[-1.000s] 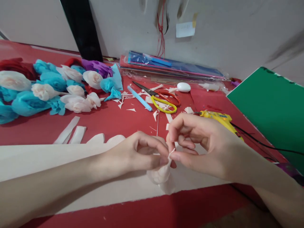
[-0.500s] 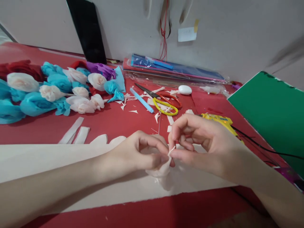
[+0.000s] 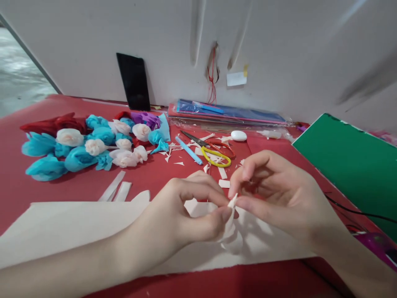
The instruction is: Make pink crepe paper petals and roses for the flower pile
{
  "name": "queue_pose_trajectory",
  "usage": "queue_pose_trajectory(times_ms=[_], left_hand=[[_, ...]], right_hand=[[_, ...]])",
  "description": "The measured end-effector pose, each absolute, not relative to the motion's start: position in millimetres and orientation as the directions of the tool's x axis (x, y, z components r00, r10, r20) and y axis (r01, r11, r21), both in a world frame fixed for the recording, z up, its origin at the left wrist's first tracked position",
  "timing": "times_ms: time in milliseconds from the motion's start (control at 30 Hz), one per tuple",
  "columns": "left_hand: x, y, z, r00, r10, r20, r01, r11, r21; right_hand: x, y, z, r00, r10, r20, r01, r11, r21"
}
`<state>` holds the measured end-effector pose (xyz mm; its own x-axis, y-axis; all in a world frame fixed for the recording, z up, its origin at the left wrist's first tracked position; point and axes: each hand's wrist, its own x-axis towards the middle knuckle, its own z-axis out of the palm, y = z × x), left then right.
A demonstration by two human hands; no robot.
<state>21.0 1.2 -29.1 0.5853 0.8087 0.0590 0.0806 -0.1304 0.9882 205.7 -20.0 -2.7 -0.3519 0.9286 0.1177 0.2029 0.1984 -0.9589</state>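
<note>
A pale cream-pink paper flower hangs petals down over the sheet of the same colour, its twisted base pointing up. My left hand pinches the flower just below this base between thumb and fingers. The thumb and fingertip of my right hand close around the thin upper tip. Part of the flower is hidden behind my left fingers. Below both hands lies the cream paper sheet, with loose paper strips and a cut petal piece at its far edge.
Blue, pale pink, red and purple paper flowers lie at the left. Scissors, a light blue pen, paper scraps and a white oval object are farther back. A green board stands right; a black slab leans on the wall.
The view has tilted up, showing more wall. Both hands are raised slightly with the flower, and its twisted tip shows more clearly. The yellow glue gun is now hidden behind my right hand.
</note>
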Motion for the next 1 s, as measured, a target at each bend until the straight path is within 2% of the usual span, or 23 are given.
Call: queue_pose_trajectory(times_ms=[467, 767, 1000], left_hand=[[20.3, -5.2, -19.2, 0.573, 0.793, 0.204, 0.123, -0.330, 0.936], [17.4, -4.7, -23.2, 0.609, 0.751, 0.254, 0.089, -0.383, 0.920], [16.9, -6.8, -24.4, 0.613, 0.744, 0.267, 0.105, -0.412, 0.905]], right_hand=[[203.0, -23.3, 2.2, -0.331, 0.928, 0.174, 0.154, 0.235, -0.960], [198.9, -29.7, 7.2, -0.248, 0.961, 0.121, 0.191, 0.171, -0.967], [200.0, -30.6, 2.3, -0.249, 0.955, 0.163, 0.174, 0.210, -0.962]])
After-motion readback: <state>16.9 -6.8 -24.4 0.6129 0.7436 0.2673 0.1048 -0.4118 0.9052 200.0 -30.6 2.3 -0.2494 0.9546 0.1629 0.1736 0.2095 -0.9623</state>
